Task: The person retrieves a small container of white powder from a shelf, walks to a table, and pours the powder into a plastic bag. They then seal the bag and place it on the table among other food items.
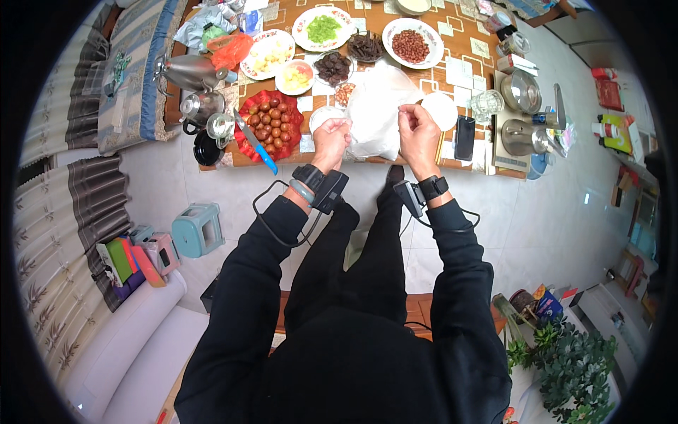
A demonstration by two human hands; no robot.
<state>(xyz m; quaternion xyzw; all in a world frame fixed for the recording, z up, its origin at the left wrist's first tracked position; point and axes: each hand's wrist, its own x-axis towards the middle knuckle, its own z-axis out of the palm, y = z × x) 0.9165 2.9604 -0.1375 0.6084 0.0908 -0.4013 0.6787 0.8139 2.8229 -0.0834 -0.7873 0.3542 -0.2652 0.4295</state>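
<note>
A thin white plastic bag (377,114) hangs slightly over the table's front edge, spread between my hands. My left hand (331,139) has its fingers pinched together at the bag's left edge, beside a small white dish (324,114). The fingertips of my right hand (418,127) pinch the bag's right edge, next to a round white plate (440,111). Shelled peanuts (345,94) lie partly behind the bag. To the left, round reddish-brown fruits (271,124) fill a red scalloped plate (244,106). A blue-handled knife (257,143) rests across its rim.
Plates of chopped greens (324,28), red beans (411,46) and dark dried pieces (333,68) stand behind. A phone (465,138), a glass mug (486,105) and a steel kettle (522,138) are right. A steel thermos jug (188,72) and glass cup (220,127) stand left.
</note>
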